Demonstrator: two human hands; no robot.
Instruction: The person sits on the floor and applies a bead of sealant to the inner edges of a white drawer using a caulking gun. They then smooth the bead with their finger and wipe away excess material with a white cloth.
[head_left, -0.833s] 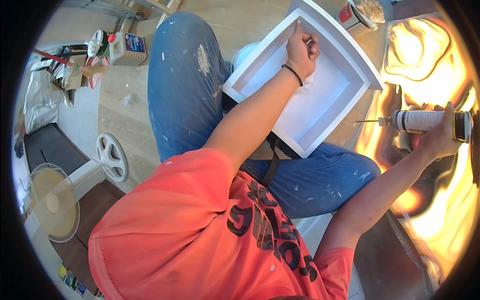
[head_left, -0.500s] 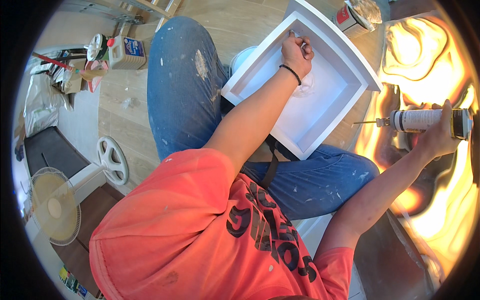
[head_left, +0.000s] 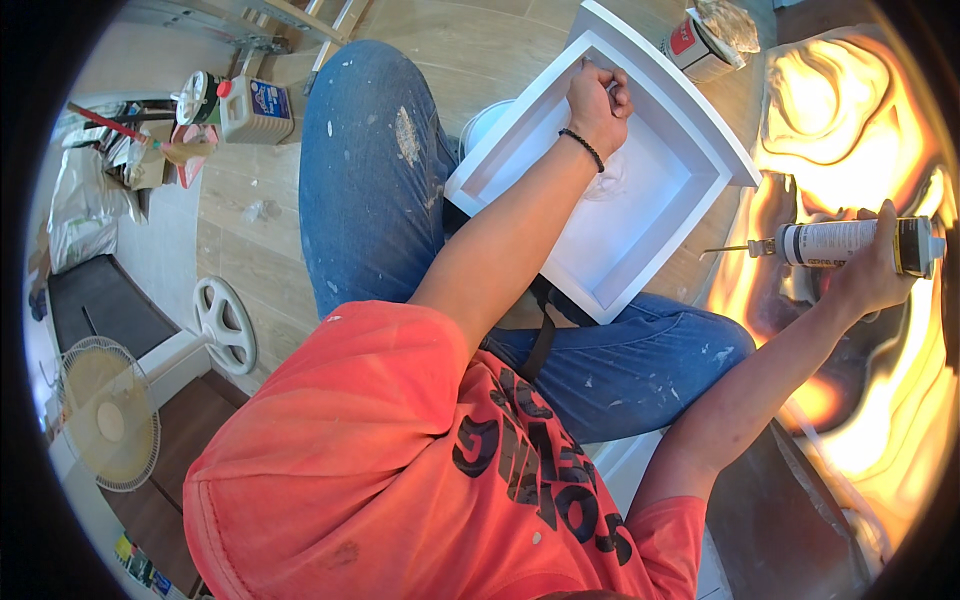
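A white drawer-like box (head_left: 650, 235) with a wide front panel rests tilted across my bent legs. My left hand (head_left: 598, 105) is inside it near the far left corner, its fingers curled and the tips against the inner wall. Whatever those fingers pinch, if anything, is hidden. Beneath that wrist, a crumpled whitish translucent wad (head_left: 608, 183) lies on the box floor. Off to the right, my right hand (head_left: 878, 272) wraps round a caulking gun with a white-and-black cartridge (head_left: 828, 243). Its thin rod with a bent end points left, toward the box.
An opened tin (head_left: 700, 50) stands beyond the box. A white bucket (head_left: 482, 125) sits partly under it. At left are a jug (head_left: 256, 108), a ladder (head_left: 300, 20) and a fan (head_left: 108, 420). Shiny reflective sheeting (head_left: 880, 400) covers the right side.
My left hand has turned slightly, its fingertips still at the inner wall. The caulking gun has shifted a little left and tilted slightly. The box has barely moved.
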